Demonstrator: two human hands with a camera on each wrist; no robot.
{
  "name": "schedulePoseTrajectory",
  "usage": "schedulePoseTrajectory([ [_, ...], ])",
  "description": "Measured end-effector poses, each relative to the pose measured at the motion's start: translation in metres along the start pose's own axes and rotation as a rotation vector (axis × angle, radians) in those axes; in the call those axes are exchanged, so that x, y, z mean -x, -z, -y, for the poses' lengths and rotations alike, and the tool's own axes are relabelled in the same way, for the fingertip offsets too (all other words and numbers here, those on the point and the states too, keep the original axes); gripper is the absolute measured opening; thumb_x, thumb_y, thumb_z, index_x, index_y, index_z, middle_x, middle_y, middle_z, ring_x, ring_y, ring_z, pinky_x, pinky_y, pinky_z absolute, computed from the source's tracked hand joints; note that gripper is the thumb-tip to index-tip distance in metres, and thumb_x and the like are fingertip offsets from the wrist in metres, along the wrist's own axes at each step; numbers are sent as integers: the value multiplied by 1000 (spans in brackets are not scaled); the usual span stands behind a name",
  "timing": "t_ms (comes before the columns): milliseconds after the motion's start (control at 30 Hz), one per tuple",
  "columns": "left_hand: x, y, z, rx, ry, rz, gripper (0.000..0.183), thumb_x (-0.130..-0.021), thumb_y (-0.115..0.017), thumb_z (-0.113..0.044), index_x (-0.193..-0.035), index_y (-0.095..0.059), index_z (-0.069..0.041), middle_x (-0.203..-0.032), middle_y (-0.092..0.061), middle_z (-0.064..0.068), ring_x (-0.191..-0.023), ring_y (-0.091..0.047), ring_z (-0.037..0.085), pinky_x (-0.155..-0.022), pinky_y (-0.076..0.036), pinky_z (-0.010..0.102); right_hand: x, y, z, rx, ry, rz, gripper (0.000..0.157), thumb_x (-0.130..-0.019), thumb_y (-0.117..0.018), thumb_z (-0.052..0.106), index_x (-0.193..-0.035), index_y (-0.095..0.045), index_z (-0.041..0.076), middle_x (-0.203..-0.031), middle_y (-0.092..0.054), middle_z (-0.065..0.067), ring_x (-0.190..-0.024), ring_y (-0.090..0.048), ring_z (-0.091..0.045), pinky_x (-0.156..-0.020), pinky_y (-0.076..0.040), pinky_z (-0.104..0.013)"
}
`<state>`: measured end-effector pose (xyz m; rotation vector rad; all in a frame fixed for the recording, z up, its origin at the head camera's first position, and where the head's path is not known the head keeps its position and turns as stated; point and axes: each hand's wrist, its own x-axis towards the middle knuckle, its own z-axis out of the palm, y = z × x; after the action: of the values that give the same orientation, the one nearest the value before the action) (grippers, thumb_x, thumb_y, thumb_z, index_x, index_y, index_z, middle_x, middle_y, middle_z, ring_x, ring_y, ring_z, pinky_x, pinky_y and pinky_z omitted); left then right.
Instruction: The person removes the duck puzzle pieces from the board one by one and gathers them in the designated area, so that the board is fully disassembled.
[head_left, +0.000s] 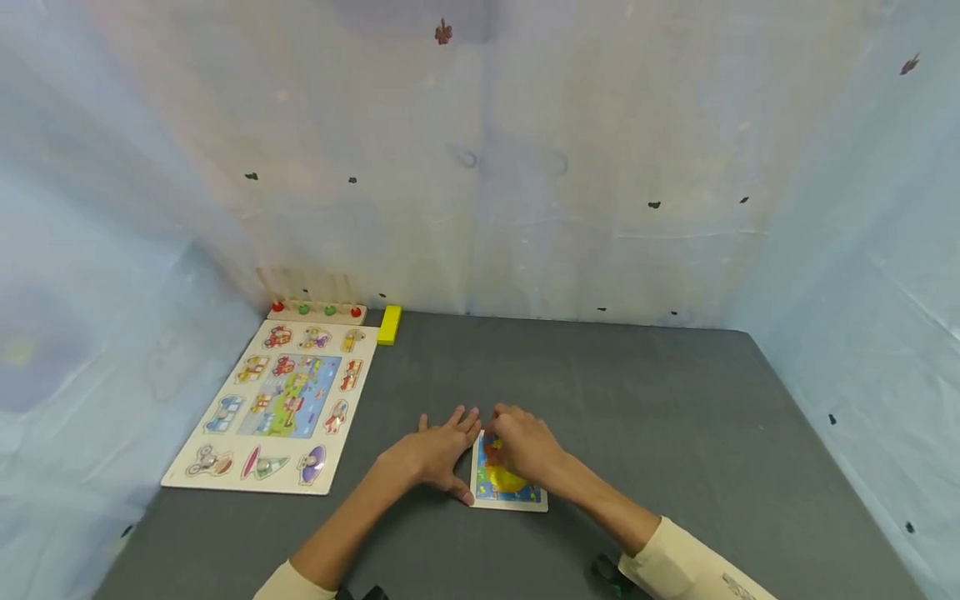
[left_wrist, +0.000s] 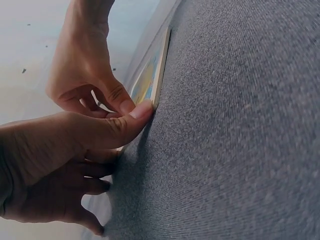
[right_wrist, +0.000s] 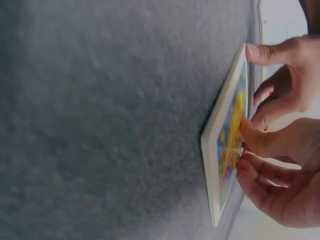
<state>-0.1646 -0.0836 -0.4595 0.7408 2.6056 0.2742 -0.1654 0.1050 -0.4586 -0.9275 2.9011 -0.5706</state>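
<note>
A small wooden puzzle board (head_left: 508,505) with a pale frame and a blue and yellow picture lies flat before me. My left hand (head_left: 437,454) rests along its left side, fingers spread, the thumb at the near left corner. Over the upper part of the picture, my right hand (head_left: 527,446) has its fingers curled, covering part of the yellow shape. In the right wrist view the right thumb and fingertips pinch at a puzzle piece (right_wrist: 235,142) on the board's face; the fingers hide most of it. The left thumb (right_wrist: 265,54) touches the board's far corner there.
To the left lies a large wooden puzzle board (head_left: 352,433) with vehicle and toy pieces around a central picture. Behind it stands a pegged wooden base (head_left: 318,314) with red and green beads. A yellow block (head_left: 389,325) is beside that. Pale sheeting (head_left: 480,233) borders the grey table (head_left: 675,417).
</note>
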Motion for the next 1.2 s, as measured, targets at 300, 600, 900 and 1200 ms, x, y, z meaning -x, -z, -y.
schedulePoseTrajectory([
  [300, 3, -3, -4, 8, 20, 1, 114, -72, -93, -51, -162, -38, -7, -175, -24, 11, -164, -22, 35, -119, -27, 76, 7, -8, 9, 17, -49, 22, 14, -80, -91, 11, -88, -80, 9, -98, -66, -4, -83, -60, -17, -65, -52, -25],
  [600, -3, -1, -9, -12, 5, -6, 113, -74, -92, -53, -162, -38, -8, -175, -25, 9, -164, -22, 33, -120, -28, 75, 6, -5, 0, -12, -57, -28, 35, -73, -95, 5, -100, -74, 2, -95, -65, -7, -81, -61, -21, -66, -56, -34],
  [900, -2, 1, -9, -13, 15, 5, 113, -73, -92, -52, -162, -38, -8, -175, -24, 9, -164, -21, 32, -120, -27, 75, 5, -9, -3, 4, -47, -51, 37, -73, -96, 8, -102, -73, 5, -95, -62, -5, -81, -60, -19, -63, -53, -29],
  [1200, -2, 3, -6, -2, 28, 4, 111, -75, -91, -51, -162, -38, -9, -175, -25, 8, -164, -20, 33, -120, -27, 76, 4, -8, 0, 19, -22, -76, 39, -76, -94, 12, -105, -68, 7, -100, -64, -6, -85, -60, -21, -64, -54, -30],
])
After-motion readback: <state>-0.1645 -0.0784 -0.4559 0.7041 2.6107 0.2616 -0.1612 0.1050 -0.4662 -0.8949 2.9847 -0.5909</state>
